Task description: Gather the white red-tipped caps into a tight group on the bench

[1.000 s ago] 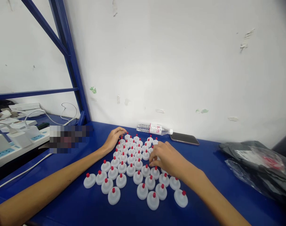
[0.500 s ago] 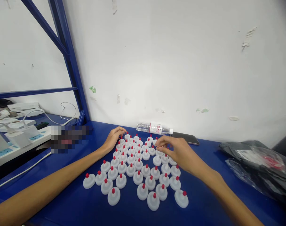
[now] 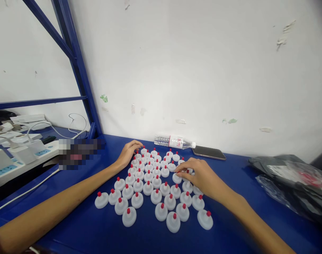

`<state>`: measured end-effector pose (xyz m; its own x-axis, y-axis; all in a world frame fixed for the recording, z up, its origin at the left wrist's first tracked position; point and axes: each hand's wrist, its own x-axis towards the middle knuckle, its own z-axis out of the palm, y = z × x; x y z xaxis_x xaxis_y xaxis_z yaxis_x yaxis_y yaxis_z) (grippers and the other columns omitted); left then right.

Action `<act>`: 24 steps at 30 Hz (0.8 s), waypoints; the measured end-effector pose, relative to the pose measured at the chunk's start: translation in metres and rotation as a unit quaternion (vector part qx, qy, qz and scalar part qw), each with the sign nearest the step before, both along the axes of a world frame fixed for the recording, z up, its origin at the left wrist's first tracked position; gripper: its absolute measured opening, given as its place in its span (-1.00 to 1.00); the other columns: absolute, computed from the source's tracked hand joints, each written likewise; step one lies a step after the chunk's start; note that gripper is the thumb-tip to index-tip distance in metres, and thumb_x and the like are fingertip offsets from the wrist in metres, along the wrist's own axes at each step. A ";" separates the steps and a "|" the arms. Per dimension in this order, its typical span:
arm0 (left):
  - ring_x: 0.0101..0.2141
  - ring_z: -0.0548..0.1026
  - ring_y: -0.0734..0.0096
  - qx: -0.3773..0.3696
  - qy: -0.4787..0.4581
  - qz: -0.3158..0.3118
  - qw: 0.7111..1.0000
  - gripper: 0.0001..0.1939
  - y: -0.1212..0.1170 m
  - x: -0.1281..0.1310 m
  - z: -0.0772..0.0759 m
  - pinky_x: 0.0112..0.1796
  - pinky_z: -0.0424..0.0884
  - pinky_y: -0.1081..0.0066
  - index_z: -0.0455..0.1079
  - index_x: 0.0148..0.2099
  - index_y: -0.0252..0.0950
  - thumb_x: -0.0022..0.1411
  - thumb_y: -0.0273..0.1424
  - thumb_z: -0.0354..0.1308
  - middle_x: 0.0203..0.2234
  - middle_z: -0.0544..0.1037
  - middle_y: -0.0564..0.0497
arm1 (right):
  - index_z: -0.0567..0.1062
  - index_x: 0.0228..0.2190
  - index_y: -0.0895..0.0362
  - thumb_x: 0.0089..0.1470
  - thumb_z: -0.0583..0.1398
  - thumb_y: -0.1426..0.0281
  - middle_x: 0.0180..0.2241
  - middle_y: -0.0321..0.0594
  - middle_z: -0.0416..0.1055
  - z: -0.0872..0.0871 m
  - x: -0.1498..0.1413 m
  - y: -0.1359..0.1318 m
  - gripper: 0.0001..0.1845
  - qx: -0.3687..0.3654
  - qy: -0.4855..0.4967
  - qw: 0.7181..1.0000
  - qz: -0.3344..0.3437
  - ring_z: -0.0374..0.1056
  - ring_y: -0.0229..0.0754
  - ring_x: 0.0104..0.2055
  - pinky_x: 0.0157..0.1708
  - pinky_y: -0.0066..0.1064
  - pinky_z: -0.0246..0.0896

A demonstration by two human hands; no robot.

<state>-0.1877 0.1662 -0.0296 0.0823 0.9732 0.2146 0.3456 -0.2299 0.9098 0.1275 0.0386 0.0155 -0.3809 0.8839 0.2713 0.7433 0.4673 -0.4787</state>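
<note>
Many translucent white round caps with small red tips (image 3: 173, 223) stand upright on the blue tabletop (image 3: 97, 233), red ends up. At the far left of the group, my left hand (image 3: 129, 154) has its fingers loosely stretched beside a far cap (image 3: 143, 151); the thumb is mostly hidden. On the right side my right hand (image 3: 202, 175) reaches in, thumb and fingertips closed around the red tip of one cap (image 3: 177, 178), which sits on the table. Several caps behind and under this hand are partly covered.
A clear plastic bottle (image 3: 175, 141) lies on its side along the wall, touching or close to a dark phone (image 3: 209, 152). Dark plastic bags (image 3: 285, 180) lie at right. White power strips with plugs (image 3: 41, 153) and cables are at left, near a blue metal frame (image 3: 78, 70).
My right hand has moved from a cap farther back to a nearer one. My left hand stays about where it was. The view has shifted slightly.
</note>
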 end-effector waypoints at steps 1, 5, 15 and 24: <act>-0.07 0.55 0.27 0.000 -0.001 0.000 1.000 -0.64 0.000 0.000 0.000 -0.04 0.54 0.15 0.45 0.06 -0.32 0.41 -0.16 0.20 -0.03 0.55 -0.08 | 0.71 -0.22 -0.10 0.23 0.32 0.31 -0.24 -0.27 0.63 -0.001 -0.001 -0.001 -0.87 -0.001 -0.006 1.000 -0.001 0.50 -0.07 -0.19 -0.20 -0.27 0.31; -0.07 0.55 0.27 0.001 -0.003 0.000 1.000 -0.65 -0.001 0.001 0.000 -0.05 0.55 0.15 0.45 0.06 -0.32 0.41 -0.16 0.20 -0.03 0.55 -0.08 | 0.70 -0.21 -0.11 0.25 0.28 0.30 -0.26 -0.24 0.60 -0.006 -0.004 -0.002 -0.85 0.007 -0.024 1.000 -0.013 0.48 -0.05 -0.20 -0.21 -0.25 0.31; -0.10 0.56 0.29 0.013 -0.003 -0.002 1.000 -0.65 -0.003 0.003 -0.001 -0.08 0.56 0.18 0.45 0.05 -0.32 0.41 -0.17 0.20 -0.05 0.56 -0.07 | 0.65 -0.10 -0.07 0.38 0.11 0.07 -0.12 -0.24 0.65 0.004 0.008 0.001 -0.63 0.076 -0.017 0.996 -0.046 0.53 -0.03 -0.11 -0.11 -0.22 0.38; -0.09 0.56 0.28 0.013 0.000 -0.001 1.000 -0.65 -0.004 0.002 0.001 -0.06 0.55 0.16 0.45 0.05 -0.32 0.41 -0.16 0.20 -0.05 0.56 -0.08 | 0.65 -0.18 0.08 0.41 0.03 0.18 -0.18 -0.11 0.67 -0.003 0.028 0.013 -0.58 0.146 -0.085 0.975 -0.145 0.54 0.12 -0.14 -0.16 -0.12 0.27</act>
